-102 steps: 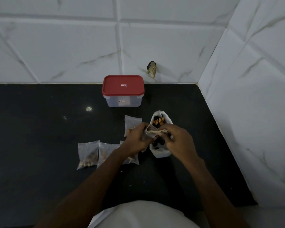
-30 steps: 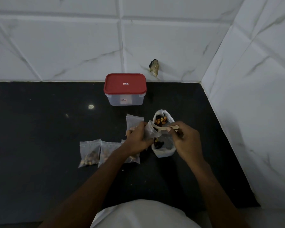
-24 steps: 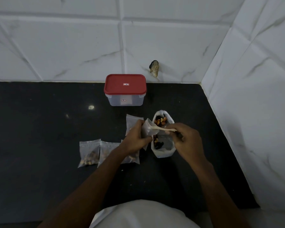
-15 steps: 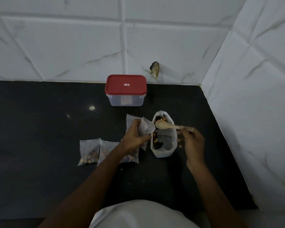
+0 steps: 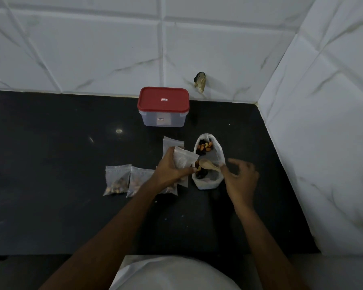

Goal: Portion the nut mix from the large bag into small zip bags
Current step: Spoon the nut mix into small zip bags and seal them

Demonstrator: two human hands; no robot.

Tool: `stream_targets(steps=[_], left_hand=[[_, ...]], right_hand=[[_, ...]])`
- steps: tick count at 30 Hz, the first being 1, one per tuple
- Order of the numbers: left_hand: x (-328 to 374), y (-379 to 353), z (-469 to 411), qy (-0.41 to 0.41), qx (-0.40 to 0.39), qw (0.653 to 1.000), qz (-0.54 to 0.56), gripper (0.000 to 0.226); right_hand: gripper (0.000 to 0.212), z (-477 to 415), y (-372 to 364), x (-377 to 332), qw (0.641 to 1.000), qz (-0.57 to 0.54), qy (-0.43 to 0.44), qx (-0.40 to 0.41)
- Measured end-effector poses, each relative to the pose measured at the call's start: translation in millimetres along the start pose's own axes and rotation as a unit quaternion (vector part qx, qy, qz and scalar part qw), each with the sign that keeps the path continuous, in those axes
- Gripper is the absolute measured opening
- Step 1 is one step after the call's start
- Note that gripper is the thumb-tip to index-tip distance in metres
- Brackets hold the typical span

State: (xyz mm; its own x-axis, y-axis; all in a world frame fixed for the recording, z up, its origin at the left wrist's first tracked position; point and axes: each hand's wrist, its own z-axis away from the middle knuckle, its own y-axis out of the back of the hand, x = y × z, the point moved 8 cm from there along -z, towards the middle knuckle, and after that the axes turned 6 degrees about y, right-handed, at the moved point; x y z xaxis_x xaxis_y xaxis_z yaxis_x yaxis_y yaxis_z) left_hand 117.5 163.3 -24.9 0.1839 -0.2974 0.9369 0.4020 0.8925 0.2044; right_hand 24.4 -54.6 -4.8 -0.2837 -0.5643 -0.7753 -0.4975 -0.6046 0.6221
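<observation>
The large white bag (image 5: 220, 152) stands open on the black counter (image 5: 61, 155), with nuts and dark dried fruit inside. A wooden spoon (image 5: 208, 165) lies in its mouth, bowl toward the left. My left hand (image 5: 169, 169) grips a small clear zip bag (image 5: 183, 159), holding it tilted just left of the large bag. My right hand (image 5: 241, 176) hovers to the right of the large bag with fingers spread; its thumb is close to the spoon's handle end. Two filled zip bags (image 5: 116, 182) (image 5: 139, 181) lie to the left, a third partly hidden under my left hand.
A clear container with a red lid (image 5: 163, 105) stands at the back by the tiled wall. A flat empty zip bag (image 5: 172, 142) lies behind my left hand. A tiled side wall (image 5: 323, 143) closes off the counter on the right.
My right hand drew the spoon out of the small zip bag, lowered it into the large bag and spread its fingers off the handle. My left hand kept hold of the small bag.
</observation>
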Motion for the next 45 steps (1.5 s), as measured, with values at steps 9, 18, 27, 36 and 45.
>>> stream_targets(steps=[9,18,27,36,45], left_hand=[[2,-4,16,-0.027,-0.032,0.999,-0.010,0.075],[-3,12,29,-0.012,0.008,0.998,0.062,0.013],[-8,33,37,0.008,-0.013,0.991,0.135,0.023],[-2,57,26,0.019,-0.042,0.989,0.138,0.017],[5,93,9,-0.034,-0.043,0.996,0.067,0.023]], right_hand=[[0.014,18,-57,-50,0.942,-0.259,-0.057,-0.207],[0.023,39,-83,-50,0.923,-0.298,-0.111,-0.216],[0.020,43,-92,-62,0.933,-0.301,-0.116,-0.160],[0.014,34,-104,-88,0.935,-0.300,-0.089,-0.167],[0.015,33,-125,-112,0.952,-0.266,-0.054,-0.140]])
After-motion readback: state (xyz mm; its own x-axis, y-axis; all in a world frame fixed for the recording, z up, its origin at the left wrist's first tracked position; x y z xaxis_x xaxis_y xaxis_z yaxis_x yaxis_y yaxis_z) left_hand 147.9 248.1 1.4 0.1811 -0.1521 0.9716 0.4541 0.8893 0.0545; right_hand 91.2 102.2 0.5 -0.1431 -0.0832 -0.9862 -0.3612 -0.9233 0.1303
